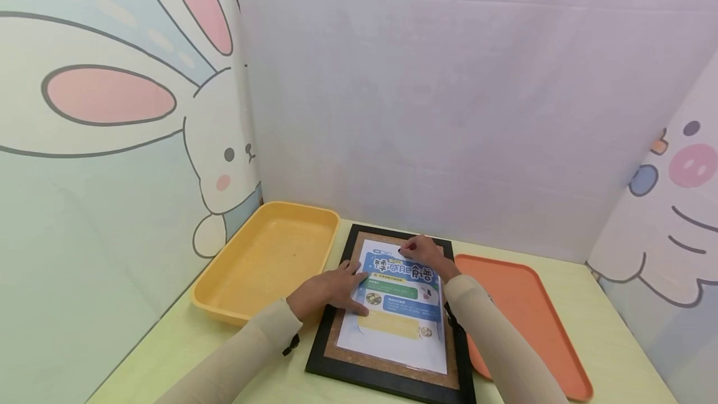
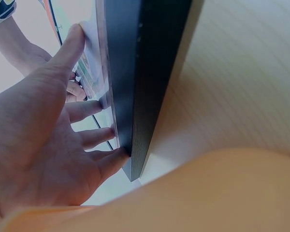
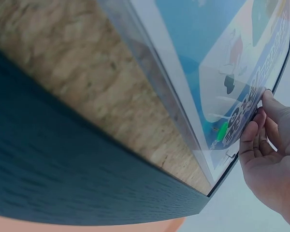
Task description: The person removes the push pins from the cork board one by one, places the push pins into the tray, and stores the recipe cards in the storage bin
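A printed poster (image 1: 398, 329) in a clear glossy sheet lies on a cork board (image 1: 387, 366) with a black frame (image 1: 387, 388). My left hand (image 1: 333, 288) rests over its left side, fingers spread, thumb on the sheet; in the left wrist view the fingertips touch the sheet's edge and the black frame (image 2: 130, 72). At the poster's top, my right hand (image 1: 424, 250) curls its fingers and pinches a small dark piece, mostly hidden by the fingertips. A small bright green piece (image 3: 222, 130) shows near the poster's corner in the right wrist view.
A deep yellow tray (image 1: 263, 254) stands left of the board, partly behind my left forearm. To the right lies a flat orange tray (image 1: 521, 304), which my right sleeve (image 1: 493, 335) crosses. A pale curtain (image 1: 437, 111) closes off the back of the table.
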The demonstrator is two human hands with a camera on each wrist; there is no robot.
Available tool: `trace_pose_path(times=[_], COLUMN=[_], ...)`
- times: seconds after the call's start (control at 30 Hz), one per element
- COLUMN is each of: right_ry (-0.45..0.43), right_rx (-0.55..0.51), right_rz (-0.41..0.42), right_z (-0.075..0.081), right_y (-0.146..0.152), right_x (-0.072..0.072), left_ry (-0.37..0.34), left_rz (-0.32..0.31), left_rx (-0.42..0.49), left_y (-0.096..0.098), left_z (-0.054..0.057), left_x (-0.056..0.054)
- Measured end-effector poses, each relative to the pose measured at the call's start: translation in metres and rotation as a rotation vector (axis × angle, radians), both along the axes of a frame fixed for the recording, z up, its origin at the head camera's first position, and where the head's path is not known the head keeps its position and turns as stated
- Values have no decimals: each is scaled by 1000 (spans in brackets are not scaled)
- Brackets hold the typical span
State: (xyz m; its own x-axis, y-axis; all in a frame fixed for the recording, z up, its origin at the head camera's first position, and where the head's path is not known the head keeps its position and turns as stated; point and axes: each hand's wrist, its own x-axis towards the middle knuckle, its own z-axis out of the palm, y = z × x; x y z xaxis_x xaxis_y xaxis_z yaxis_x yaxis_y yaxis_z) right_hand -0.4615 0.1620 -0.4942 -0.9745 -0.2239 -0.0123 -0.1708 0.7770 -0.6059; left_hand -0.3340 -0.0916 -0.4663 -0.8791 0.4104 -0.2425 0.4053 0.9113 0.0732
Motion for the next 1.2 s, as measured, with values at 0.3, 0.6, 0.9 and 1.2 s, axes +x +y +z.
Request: trace_pose_path(times=[0.3, 0.6, 0.9, 1.2], right_ry=[-9, -10, -16, 11], right_rx=[6, 21, 17, -5], right_rz=[12, 64, 113, 122], right_z=[3, 1, 6, 8], right_y=[1, 6, 8, 9], right_x=[3, 0, 3, 7], left_ry=[-10, -23, -28, -24], left_rz=[10, 17, 28, 26], left_rx=[12, 17, 19, 21], left_y=[0, 1, 1, 1], left_z=[0, 1, 1, 1], left_x=[-1, 0, -3, -2])
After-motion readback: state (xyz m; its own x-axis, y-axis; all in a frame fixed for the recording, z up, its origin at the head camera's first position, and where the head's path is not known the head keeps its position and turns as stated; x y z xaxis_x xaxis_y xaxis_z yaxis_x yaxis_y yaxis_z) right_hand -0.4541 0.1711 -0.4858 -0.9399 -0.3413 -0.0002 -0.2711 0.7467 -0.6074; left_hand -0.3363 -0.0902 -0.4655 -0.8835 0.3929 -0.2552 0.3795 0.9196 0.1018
